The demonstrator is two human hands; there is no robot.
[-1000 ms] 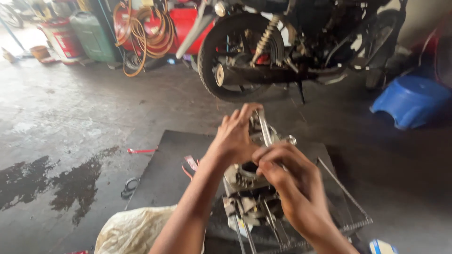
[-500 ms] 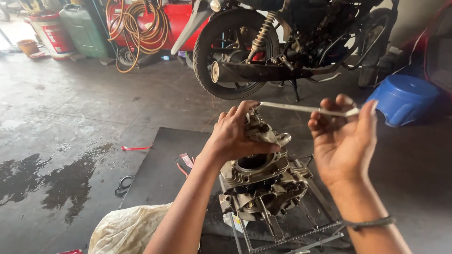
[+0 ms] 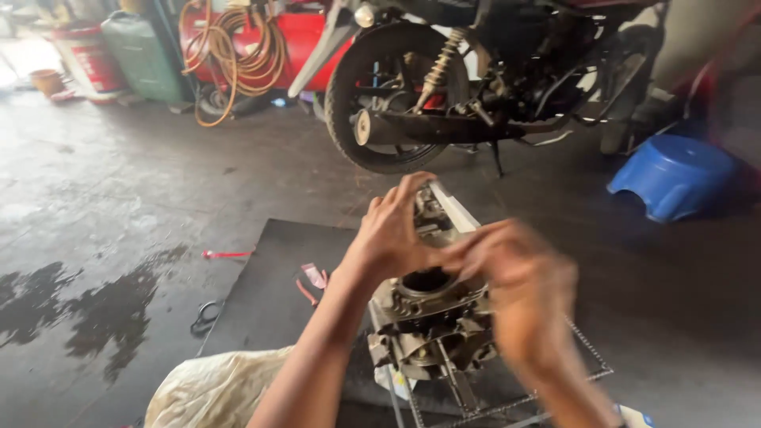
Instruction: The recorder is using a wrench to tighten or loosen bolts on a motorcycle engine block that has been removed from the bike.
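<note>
A grey metal engine block (image 3: 432,325) with a round bore on top stands on a wire grid (image 3: 590,361) over a black mat (image 3: 265,289). My left hand (image 3: 392,234) rests on the upper part of the engine, fingers curled around a small metal part there. A thin metal rod (image 3: 453,208) slants up beside it. My right hand (image 3: 515,289) is blurred, just right of the left hand and over the engine's right side; its fingers meet the lower end of the rod.
A motorcycle's rear wheel (image 3: 361,95) and frame stand behind the mat. A blue plastic stool (image 3: 674,174) lies at the right. Coiled orange hose (image 3: 238,55), a green can (image 3: 143,55), a red tool (image 3: 226,254) and a pale cloth (image 3: 214,388) lie around.
My right hand has come down from holding the rod up at the right and is now close against my left hand over the engine. The left hand has stayed on the engine top.
</note>
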